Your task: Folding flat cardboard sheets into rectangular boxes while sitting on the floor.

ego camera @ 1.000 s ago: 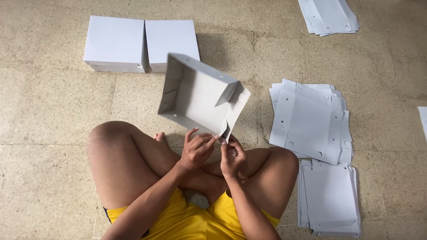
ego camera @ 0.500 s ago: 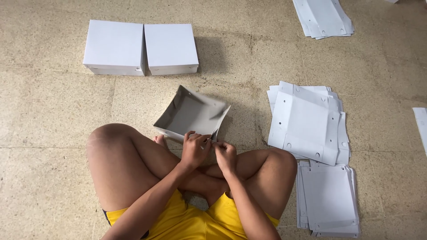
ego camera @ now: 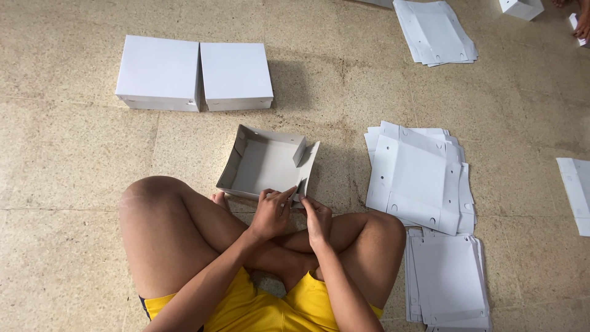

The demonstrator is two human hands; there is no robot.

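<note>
Yellow shorts and crossed bare legs sit nearest; just past them the left hand and right hand pinch the near right corner of a half-folded white cardboard box resting open on the stone floor; flat box blanks lie to the right; two finished boxes stand beyond.

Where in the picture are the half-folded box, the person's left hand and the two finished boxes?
half-folded box [ego camera: 264,166], head view, inner floor.
left hand [ego camera: 270,214], head view, back of hand.
finished boxes [ego camera: 161,66], head view, top of the left one.
</note>
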